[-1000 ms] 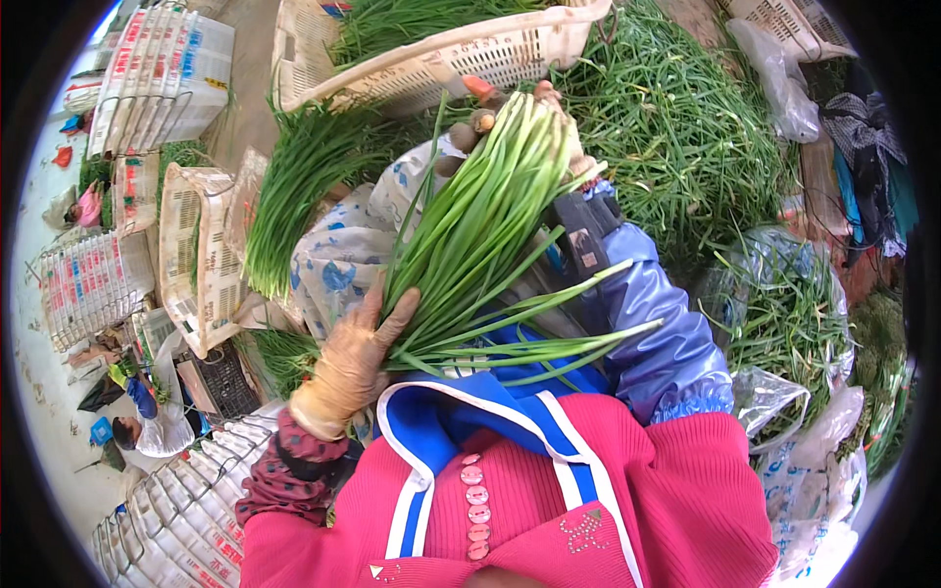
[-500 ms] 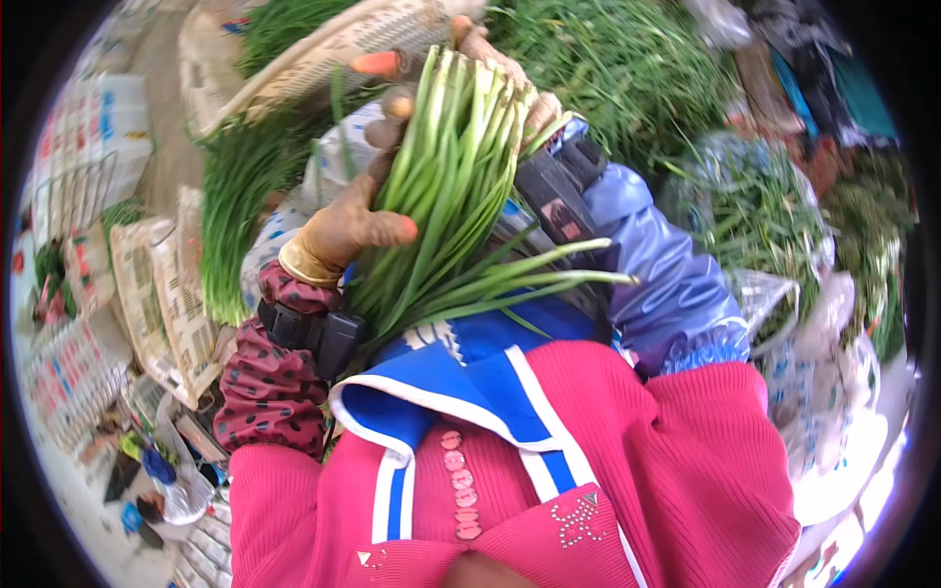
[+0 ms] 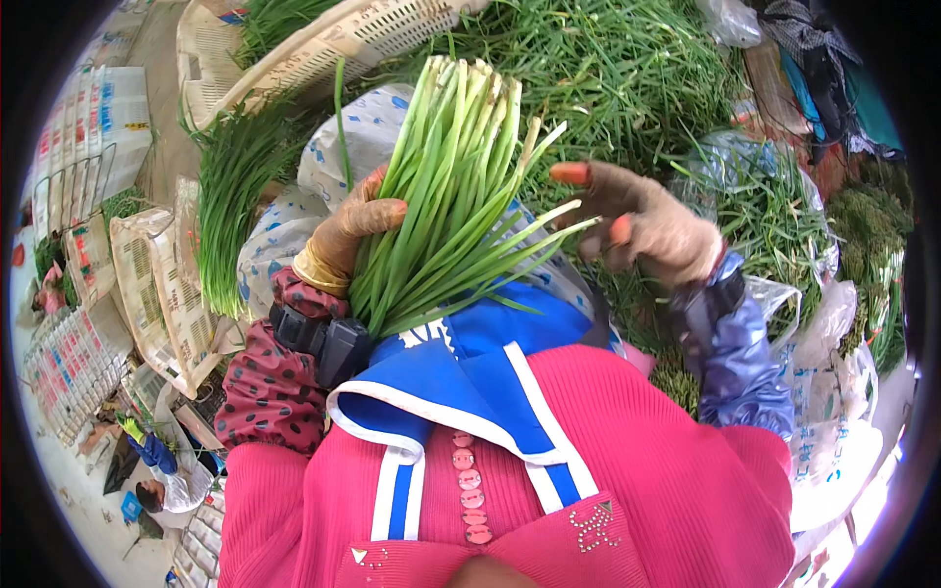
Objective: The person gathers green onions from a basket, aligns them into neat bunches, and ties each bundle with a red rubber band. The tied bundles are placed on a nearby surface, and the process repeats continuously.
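Observation:
My left hand (image 3: pixel 355 227), in a brown glove with the fingertips showing, grips a bunch of green chives (image 3: pixel 451 171) from its left side. Pale cut ends point away from me at the top, while the leaves hang toward my blue apron (image 3: pixel 490 328). A few stalks stick out to the right of the bunch. Near those stray stalks my gloved right hand (image 3: pixel 647 220) is open, its fingers bent and apart, slightly blurred, with nothing seen in it. Part of my left hand's fingers is hidden behind the bunch.
A large heap of loose greens (image 3: pixel 627 78) lies beyond my hands. To the left are a neat bundle of chives (image 3: pixel 230 216), a cream plastic basket (image 3: pixel 343 44) and another crate (image 3: pixel 162 294). Bagged greens (image 3: pixel 769 211) stand at the right.
My right hand has come off the cut ends and moved right and nearer to me, its fingers opening. My left hand keeps its hold on the bunch, the fingers now more closed round it.

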`<state>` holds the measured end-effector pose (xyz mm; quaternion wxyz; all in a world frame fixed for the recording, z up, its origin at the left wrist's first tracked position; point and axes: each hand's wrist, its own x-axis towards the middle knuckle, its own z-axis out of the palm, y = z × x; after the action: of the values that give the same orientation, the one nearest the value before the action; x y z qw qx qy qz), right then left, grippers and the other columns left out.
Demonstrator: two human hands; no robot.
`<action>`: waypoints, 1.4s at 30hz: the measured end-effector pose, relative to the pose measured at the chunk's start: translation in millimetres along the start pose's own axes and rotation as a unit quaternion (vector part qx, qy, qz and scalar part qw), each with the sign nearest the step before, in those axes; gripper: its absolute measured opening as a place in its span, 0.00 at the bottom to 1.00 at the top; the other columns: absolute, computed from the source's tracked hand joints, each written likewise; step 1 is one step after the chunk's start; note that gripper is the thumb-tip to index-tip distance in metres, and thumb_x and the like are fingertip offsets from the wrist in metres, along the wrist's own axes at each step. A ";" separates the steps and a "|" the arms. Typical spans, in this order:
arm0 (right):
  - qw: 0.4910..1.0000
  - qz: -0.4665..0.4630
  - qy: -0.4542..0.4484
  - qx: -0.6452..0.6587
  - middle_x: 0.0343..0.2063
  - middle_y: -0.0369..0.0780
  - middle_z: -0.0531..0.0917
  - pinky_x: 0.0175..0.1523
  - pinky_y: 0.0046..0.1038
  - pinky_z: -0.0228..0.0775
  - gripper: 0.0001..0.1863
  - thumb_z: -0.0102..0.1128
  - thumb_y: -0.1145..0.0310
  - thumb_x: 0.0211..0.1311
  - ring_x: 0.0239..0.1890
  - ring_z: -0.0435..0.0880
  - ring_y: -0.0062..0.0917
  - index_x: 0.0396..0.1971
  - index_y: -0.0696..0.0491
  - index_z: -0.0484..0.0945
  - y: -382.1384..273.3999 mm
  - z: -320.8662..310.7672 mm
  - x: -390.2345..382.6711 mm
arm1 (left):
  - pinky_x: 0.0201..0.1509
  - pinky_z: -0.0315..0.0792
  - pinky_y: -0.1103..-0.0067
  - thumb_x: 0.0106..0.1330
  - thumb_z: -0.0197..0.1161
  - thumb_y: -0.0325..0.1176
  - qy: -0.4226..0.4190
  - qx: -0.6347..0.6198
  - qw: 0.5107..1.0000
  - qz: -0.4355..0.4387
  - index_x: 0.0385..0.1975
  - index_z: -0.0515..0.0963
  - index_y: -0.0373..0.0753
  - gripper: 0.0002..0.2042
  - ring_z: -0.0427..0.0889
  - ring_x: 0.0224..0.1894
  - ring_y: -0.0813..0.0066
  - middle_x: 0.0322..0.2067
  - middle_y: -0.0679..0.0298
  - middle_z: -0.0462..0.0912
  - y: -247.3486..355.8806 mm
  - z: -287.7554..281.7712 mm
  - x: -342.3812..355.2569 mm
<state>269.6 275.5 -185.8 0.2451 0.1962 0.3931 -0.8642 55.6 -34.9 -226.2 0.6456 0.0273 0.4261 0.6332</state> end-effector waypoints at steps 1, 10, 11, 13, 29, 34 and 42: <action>0.999 -0.025 0.019 -0.007 0.42 0.39 0.85 0.31 0.15 0.73 0.34 0.74 0.67 0.57 0.32 0.81 0.16 0.63 0.57 0.72 -0.2 9.8 0.2 | 0.56 0.79 0.71 0.57 0.75 0.38 -0.005 -0.014 1.000 0.005 0.64 0.70 0.35 0.35 0.84 0.50 0.68 0.52 0.58 0.83 3.5 2.9 -0.4; 0.964 -0.209 0.165 -0.028 0.39 0.35 0.82 0.39 0.19 0.75 0.30 0.74 0.77 0.53 0.38 0.82 0.20 0.58 0.55 0.76 -34.6 48.7 32.7 | 0.63 0.75 0.67 0.56 0.75 0.41 0.008 -0.026 0.999 0.029 0.68 0.66 0.35 0.39 0.82 0.56 0.63 0.57 0.56 0.80 21.3 17.2 -9.1; 0.937 -0.254 0.213 -0.107 0.46 0.39 0.81 0.45 0.23 0.77 0.37 0.75 0.79 0.48 0.45 0.81 0.23 0.62 0.54 0.73 -27.8 53.5 42.3 | 0.61 0.77 0.67 0.53 0.78 0.42 0.031 -0.042 0.998 0.026 0.68 0.66 0.34 0.42 0.83 0.55 0.62 0.57 0.54 0.80 20.8 22.0 -11.0; 0.900 -0.279 0.272 -0.194 0.67 0.46 0.69 0.56 0.30 0.77 0.60 0.81 0.78 0.37 0.64 0.71 0.30 0.75 0.47 0.57 -11.8 61.9 61.7 | 0.62 0.76 0.67 0.51 0.79 0.41 0.043 -0.024 0.998 0.040 0.68 0.66 0.35 0.44 0.82 0.56 0.63 0.57 0.56 0.80 20.4 33.3 -13.3; 0.976 -0.198 -0.014 0.093 0.42 0.43 0.83 0.50 0.37 0.81 0.39 0.77 0.78 0.46 0.43 0.86 0.36 0.62 0.55 0.71 -45.2 92.6 90.2 | 0.61 0.72 0.77 0.75 0.60 0.46 -0.107 0.096 0.989 -0.021 0.68 0.66 0.34 0.29 0.77 0.56 0.77 0.55 0.62 0.80 34.0 64.6 -27.0; 0.969 -0.236 0.032 -0.059 0.36 0.34 0.85 0.42 0.23 0.76 0.22 0.75 0.80 0.50 0.35 0.84 0.20 0.46 0.56 0.80 -65.7 98.1 80.5 | 0.63 0.69 0.76 0.75 0.59 0.41 -0.094 0.131 0.987 0.023 0.67 0.67 0.32 0.27 0.76 0.57 0.76 0.57 0.64 0.79 35.0 60.5 -25.3; 0.733 -0.588 0.205 -0.273 0.45 0.42 0.86 0.52 0.35 0.78 0.18 0.59 0.57 0.69 0.45 0.85 0.29 0.51 0.53 0.79 -278.2 145.3 -43.6 | 0.60 0.71 0.79 0.77 0.56 0.50 0.068 0.269 0.936 0.218 0.74 0.56 0.36 0.34 0.76 0.59 0.73 0.60 0.61 0.76 54.7 15.8 -24.0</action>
<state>122.5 333.2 88.9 -0.3557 0.0228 0.6899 -0.6301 25.3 -36.4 -172.2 0.4297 0.2491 0.6069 0.6205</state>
